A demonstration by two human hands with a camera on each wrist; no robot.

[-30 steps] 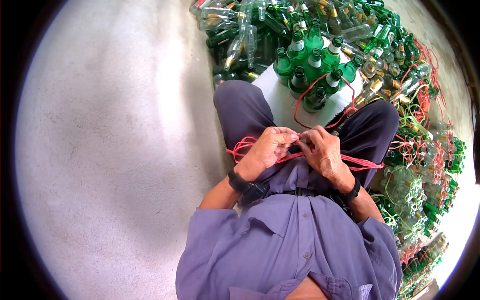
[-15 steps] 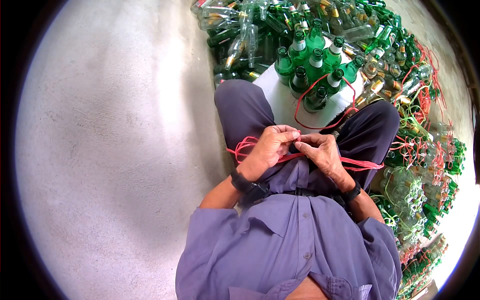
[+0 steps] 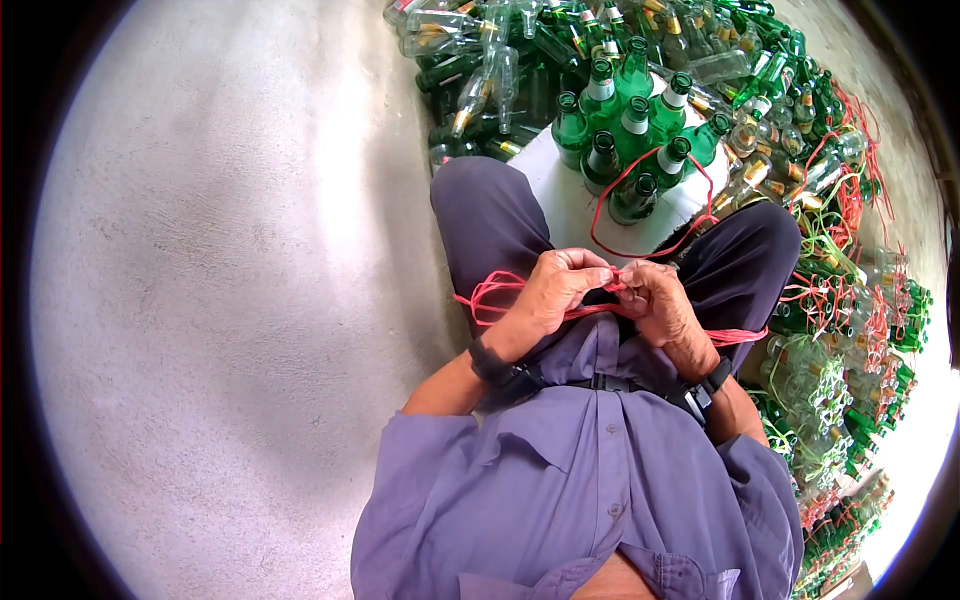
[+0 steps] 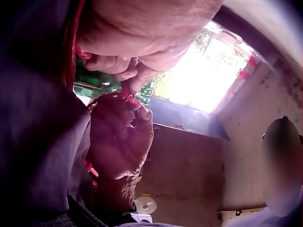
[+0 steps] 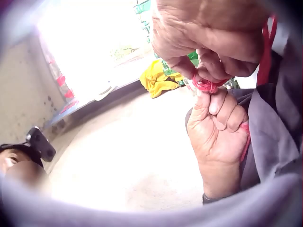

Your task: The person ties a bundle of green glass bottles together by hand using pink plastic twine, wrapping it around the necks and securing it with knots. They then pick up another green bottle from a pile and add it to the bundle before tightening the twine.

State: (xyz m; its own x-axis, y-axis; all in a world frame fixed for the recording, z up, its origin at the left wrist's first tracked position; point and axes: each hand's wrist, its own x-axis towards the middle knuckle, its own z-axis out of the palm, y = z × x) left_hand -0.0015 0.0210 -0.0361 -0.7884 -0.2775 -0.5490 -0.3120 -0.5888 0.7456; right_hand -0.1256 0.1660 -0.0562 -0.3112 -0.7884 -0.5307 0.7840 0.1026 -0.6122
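Note:
In the head view my left hand (image 3: 550,292) and right hand (image 3: 660,308) meet above the lap. Both pinch a small bunch of red plastic twine (image 3: 617,280) between thumbs and fingertips. The right wrist view shows the twine as a looped knot (image 5: 207,86) at the fingertips. Further strands of red twine (image 3: 492,298) lie across the thighs and trail out on both sides. Just beyond the hands, several green bottles (image 3: 632,130) stand upright in a tight group on a white board (image 3: 545,190). A loop of red twine (image 3: 597,222) hangs about the nearest ones.
Loose green and clear bottles (image 3: 480,90) are heaped behind the board. Bottle bundles tied with red and green twine (image 3: 830,390) line the right side. Bare concrete floor (image 3: 220,300) spreads out on the left. A yellow cloth (image 5: 158,79) shows in the right wrist view.
Both hands have shifted slightly to the right with the twine. The right hand has turned at the wrist and its fingers have changed their hold. The bottles stay in place.

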